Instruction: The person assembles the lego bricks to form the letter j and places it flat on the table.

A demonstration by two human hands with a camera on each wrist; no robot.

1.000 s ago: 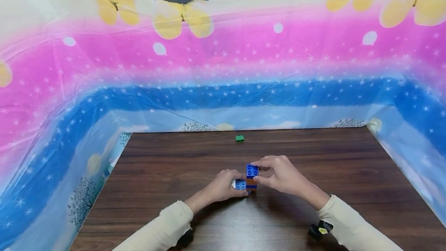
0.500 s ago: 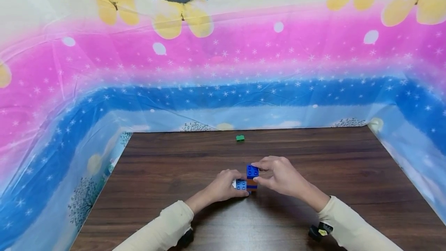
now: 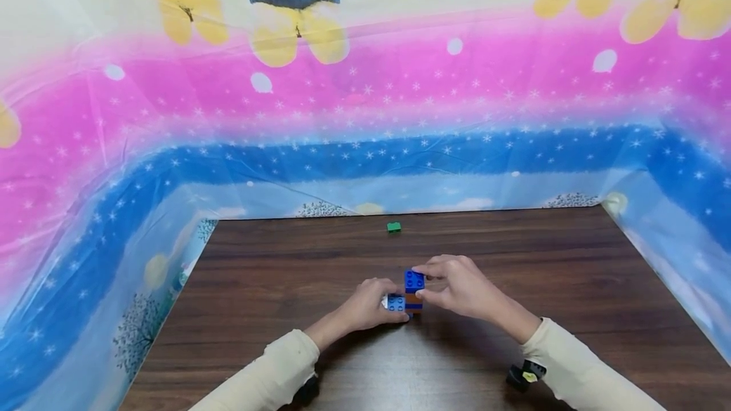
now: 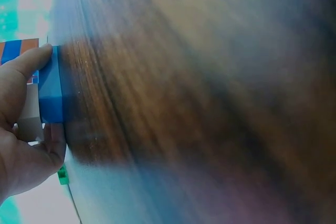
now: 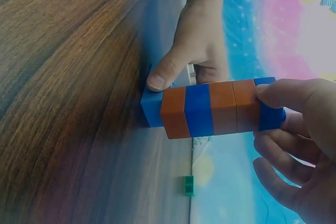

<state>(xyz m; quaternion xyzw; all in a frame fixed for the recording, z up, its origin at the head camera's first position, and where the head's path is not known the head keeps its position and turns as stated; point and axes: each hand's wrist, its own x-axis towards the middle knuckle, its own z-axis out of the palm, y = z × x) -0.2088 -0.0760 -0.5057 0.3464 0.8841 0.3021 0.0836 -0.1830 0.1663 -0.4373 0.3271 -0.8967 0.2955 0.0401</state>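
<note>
A tower of toy building bricks [image 5: 223,108] stands upright on the table, several orange and dark blue bricks stacked on a light blue brick [image 3: 396,304]. At its top is a dark blue brick [image 3: 414,280], which my right hand [image 3: 465,290] pinches between thumb and fingers. My left hand [image 3: 368,305] grips the light blue base low down, its thumb at the near side and its fingers at the far side. Against that base, inside the left palm, a white brick [image 4: 30,111] shows in the left wrist view, partly covered by the hand.
A small green brick [image 3: 394,228] lies near the back edge of the brown wooden table [image 3: 285,252]. Behind and along the sides hangs a printed cloth [image 3: 342,157] in pink and blue.
Both hands keep their hold on the bricks, and the tower stays in place. Only a very slight shift of the head view shows.
</note>
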